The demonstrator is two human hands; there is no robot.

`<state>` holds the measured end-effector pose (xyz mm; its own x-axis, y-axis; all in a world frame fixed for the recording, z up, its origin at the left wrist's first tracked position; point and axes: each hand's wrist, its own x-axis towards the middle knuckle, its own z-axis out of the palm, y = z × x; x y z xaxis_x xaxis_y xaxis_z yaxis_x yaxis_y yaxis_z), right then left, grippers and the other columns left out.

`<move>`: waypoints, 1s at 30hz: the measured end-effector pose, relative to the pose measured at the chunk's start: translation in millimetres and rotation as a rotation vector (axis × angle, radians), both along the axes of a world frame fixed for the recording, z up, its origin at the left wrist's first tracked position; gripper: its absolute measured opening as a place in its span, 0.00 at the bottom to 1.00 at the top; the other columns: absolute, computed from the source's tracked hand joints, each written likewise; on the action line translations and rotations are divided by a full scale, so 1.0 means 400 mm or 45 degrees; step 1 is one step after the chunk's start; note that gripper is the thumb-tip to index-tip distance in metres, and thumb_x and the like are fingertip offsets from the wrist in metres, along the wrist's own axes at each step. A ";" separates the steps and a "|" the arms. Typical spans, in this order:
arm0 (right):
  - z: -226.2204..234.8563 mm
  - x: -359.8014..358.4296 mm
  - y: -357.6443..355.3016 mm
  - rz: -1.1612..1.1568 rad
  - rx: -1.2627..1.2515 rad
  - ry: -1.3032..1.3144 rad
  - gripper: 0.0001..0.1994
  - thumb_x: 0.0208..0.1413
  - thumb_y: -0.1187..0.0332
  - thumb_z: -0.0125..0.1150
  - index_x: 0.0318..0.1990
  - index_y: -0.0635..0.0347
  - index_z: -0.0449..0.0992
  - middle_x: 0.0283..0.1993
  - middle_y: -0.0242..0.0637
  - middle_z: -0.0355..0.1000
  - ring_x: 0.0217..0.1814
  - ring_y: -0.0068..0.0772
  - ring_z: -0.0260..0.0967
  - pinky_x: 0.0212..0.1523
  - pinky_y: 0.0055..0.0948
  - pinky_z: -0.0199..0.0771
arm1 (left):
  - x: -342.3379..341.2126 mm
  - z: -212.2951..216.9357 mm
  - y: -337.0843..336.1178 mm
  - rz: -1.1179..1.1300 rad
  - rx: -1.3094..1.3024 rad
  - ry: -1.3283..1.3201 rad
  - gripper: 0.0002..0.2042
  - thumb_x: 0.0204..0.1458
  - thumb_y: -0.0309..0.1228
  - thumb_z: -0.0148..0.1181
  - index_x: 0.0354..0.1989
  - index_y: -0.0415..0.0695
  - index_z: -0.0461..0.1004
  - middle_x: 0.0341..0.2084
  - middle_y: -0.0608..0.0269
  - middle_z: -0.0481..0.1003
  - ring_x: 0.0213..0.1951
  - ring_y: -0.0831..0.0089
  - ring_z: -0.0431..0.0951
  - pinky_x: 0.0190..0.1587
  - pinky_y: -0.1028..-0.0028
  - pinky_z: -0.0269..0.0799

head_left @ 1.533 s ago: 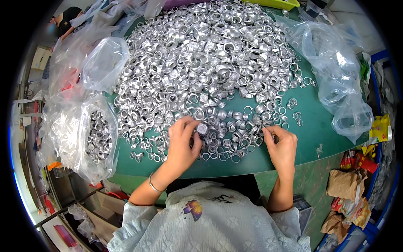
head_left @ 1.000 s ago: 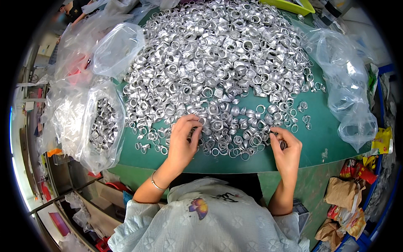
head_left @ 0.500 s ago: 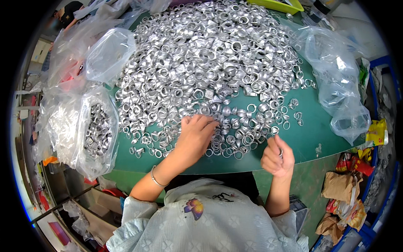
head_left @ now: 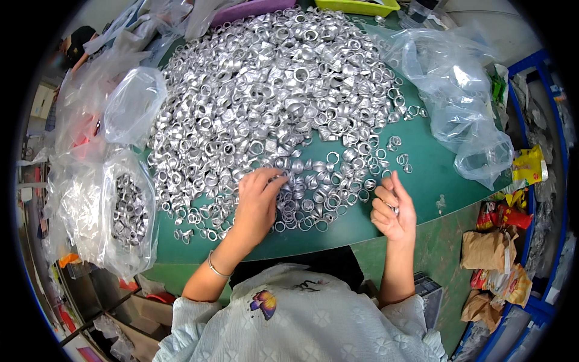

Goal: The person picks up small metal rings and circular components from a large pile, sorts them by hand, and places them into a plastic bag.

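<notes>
Green table (head_left: 446,175) fills the middle of the frame, its curved edge running across the lower centre. A big heap of silver metal rings (head_left: 271,78) covers most of it, upper centre, thinning into loose single rings toward the lower centre. Crumpled clear plastic bags (head_left: 464,114) lie at upper right, partly on the table. More clear bags at left: an empty-looking one (head_left: 132,105) at upper left beside the heap, and a bag holding sorted rings (head_left: 128,211) at mid left, hanging past the table edge. Person's pale patterned shirt (head_left: 301,326) at bottom centre with a butterfly print. Brown paper bags and coloured wrappers (head_left: 500,259) stacked at lower right off the table. Yellow-green tray (head_left: 356,6) at the top edge, purple tray beside it.

Left hand (head_left: 256,202) at centre, palm down on the loose rings at the heap's near edge, fingers curled onto them and pinching among the rings; grip closed onto rings, exact piece cannot be told. Thin bracelet (head_left: 214,268) on that wrist. Right hand (head_left: 393,208) at centre right, lifted just off the table edge, palm turned inward, fingers half curled; grip loosely clenched on a small silver ring piece (head_left: 395,210) seen in the palm. Hands well apart, loose rings between them.
</notes>
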<state>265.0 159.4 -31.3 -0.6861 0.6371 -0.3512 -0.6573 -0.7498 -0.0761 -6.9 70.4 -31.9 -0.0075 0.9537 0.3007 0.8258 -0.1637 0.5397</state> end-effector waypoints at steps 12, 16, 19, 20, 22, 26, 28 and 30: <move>0.044 0.030 0.034 -0.298 -0.144 -0.102 0.09 0.61 0.66 0.44 0.40 0.61 0.68 0.38 0.40 0.66 0.40 0.37 0.64 0.38 0.30 0.69 | 0.015 0.015 -0.013 0.031 -0.021 -0.164 0.12 0.44 0.16 0.56 0.39 0.39 0.73 0.45 0.53 0.69 0.49 0.53 0.67 0.53 0.62 0.60; 0.050 0.089 0.061 -0.490 0.162 -0.311 0.08 0.59 0.68 0.48 0.41 0.61 0.68 0.38 0.38 0.68 0.38 0.35 0.65 0.35 0.29 0.70 | 0.021 0.014 -0.009 0.034 -0.032 -0.155 0.13 0.43 0.14 0.55 0.39 0.38 0.73 0.45 0.53 0.69 0.49 0.54 0.68 0.54 0.63 0.61; 0.042 0.156 0.109 -0.813 0.033 -0.443 0.09 0.57 0.70 0.48 0.42 0.66 0.67 0.38 0.42 0.67 0.41 0.39 0.66 0.41 0.33 0.72 | 0.019 0.006 -0.019 0.034 -0.047 -0.181 0.11 0.44 0.16 0.55 0.38 0.38 0.73 0.46 0.52 0.69 0.50 0.53 0.67 0.55 0.62 0.59; 0.043 0.173 0.123 -0.876 0.057 -0.452 0.10 0.56 0.73 0.47 0.43 0.68 0.65 0.40 0.45 0.65 0.45 0.43 0.64 0.44 0.35 0.72 | 0.015 0.002 -0.021 0.038 -0.042 -0.179 0.11 0.44 0.16 0.55 0.38 0.38 0.73 0.46 0.52 0.69 0.50 0.53 0.67 0.55 0.62 0.59; 0.030 0.212 0.153 -1.000 0.077 -0.520 0.13 0.55 0.74 0.46 0.47 0.68 0.62 0.43 0.45 0.62 0.48 0.46 0.62 0.47 0.37 0.71 | 0.012 -0.008 -0.023 0.039 -0.020 -0.171 0.11 0.44 0.16 0.55 0.38 0.38 0.72 0.46 0.51 0.69 0.50 0.53 0.67 0.54 0.62 0.60; 0.042 0.261 0.251 -1.207 0.102 -0.568 0.18 0.51 0.78 0.49 0.50 0.69 0.58 0.46 0.45 0.55 0.53 0.46 0.58 0.54 0.40 0.66 | 0.025 0.005 -0.012 -0.007 -0.042 -0.147 0.12 0.44 0.16 0.54 0.40 0.37 0.71 0.46 0.51 0.68 0.50 0.52 0.66 0.54 0.62 0.60; 0.059 0.267 0.325 -1.225 0.121 -0.548 0.19 0.49 0.81 0.49 0.50 0.70 0.57 0.47 0.45 0.53 0.55 0.47 0.56 0.56 0.41 0.64 | 0.025 0.008 -0.013 -0.016 -0.056 -0.134 0.13 0.45 0.16 0.54 0.41 0.37 0.71 0.46 0.51 0.67 0.50 0.52 0.66 0.54 0.62 0.60; 0.072 0.240 0.405 -1.191 0.144 -0.524 0.18 0.48 0.81 0.48 0.48 0.71 0.57 0.46 0.45 0.54 0.53 0.46 0.56 0.56 0.42 0.63 | 0.020 0.009 -0.025 -0.002 -0.043 -0.111 0.13 0.45 0.16 0.53 0.41 0.37 0.70 0.47 0.50 0.67 0.50 0.52 0.66 0.54 0.62 0.60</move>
<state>361.1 321.2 -2.3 0.2619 0.8987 -0.3519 -0.8817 0.0745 -0.4660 0.9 60.3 -28.4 -0.0307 0.9634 0.2665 0.7752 -0.1453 0.6148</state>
